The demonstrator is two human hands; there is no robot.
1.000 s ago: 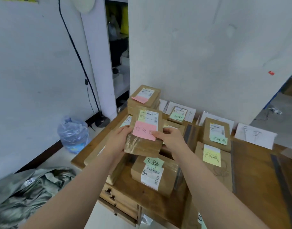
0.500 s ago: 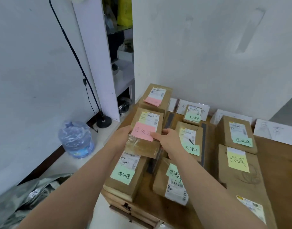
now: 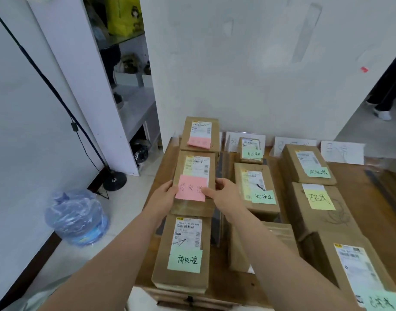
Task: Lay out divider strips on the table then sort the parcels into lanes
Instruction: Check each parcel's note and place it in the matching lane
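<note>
A brown parcel with a pink note (image 3: 193,173) sits in the left lane of the wooden table (image 3: 358,198). My left hand (image 3: 163,196) grips its left edge and my right hand (image 3: 224,194) grips its right edge. Behind it lies another pink-noted parcel (image 3: 200,133), in front a green-noted parcel (image 3: 183,250). A dark divider strip (image 3: 219,173) runs along the right of this lane. The middle lane holds green-noted parcels (image 3: 255,187), and parcels in the right lane (image 3: 315,200) carry yellow or green notes.
White paper lane signs (image 3: 342,151) lean on the wall at the table's back. A blue water bottle (image 3: 78,216) and a lamp stand base (image 3: 115,180) are on the floor to the left. A shelf unit (image 3: 134,97) stands behind. Another strip (image 3: 380,182) lies at the right.
Both hands carried the pink-noted parcel forward and lowered it into the left lane between the two other parcels. The camera view shifted right and down.
</note>
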